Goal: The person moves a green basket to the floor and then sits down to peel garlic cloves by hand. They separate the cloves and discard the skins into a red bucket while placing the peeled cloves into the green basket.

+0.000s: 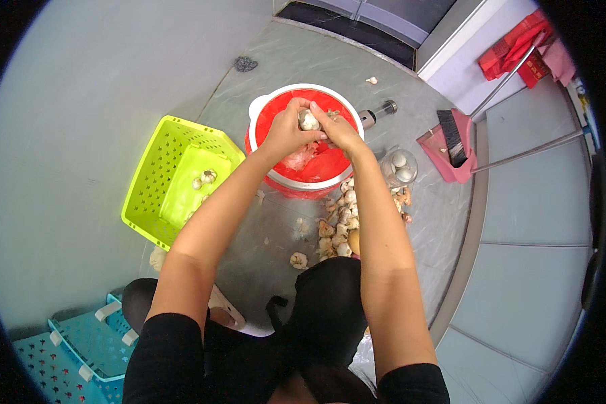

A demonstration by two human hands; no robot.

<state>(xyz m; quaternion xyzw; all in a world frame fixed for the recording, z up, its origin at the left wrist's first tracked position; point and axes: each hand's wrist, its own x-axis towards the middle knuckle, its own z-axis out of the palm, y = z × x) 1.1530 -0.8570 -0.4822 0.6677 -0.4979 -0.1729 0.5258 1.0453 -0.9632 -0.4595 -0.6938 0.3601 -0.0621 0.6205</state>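
Note:
Over a round bin (pixel 310 186) with a white rim and red plastic liner, my left hand (pixel 284 130) holds a white garlic bulb (pixel 309 121) from its left side. My right hand (pixel 339 132) meets it from the right, the fingers of both hands close around the bulb. Papery garlic skins (pixel 301 156) lie in the liner below. Left of the bin, a lime-green plastic basket (pixel 144 187) contains several garlic bulbs (pixel 208 176). A heap of garlic bulbs (pixel 341 227) is on the floor, partly hidden by my right forearm.
A clear jar of eggs (pixel 400 168) and a grey cylindrical device with a clear end (pixel 378 114) stand or lie right of the bin. Further right is a pink dustpan (pixel 459 174) with a brush (pixel 451 137). Blue plastic baskets (pixel 81 348) are at lower left. A loose bulb (pixel 298 260) lies near my knees.

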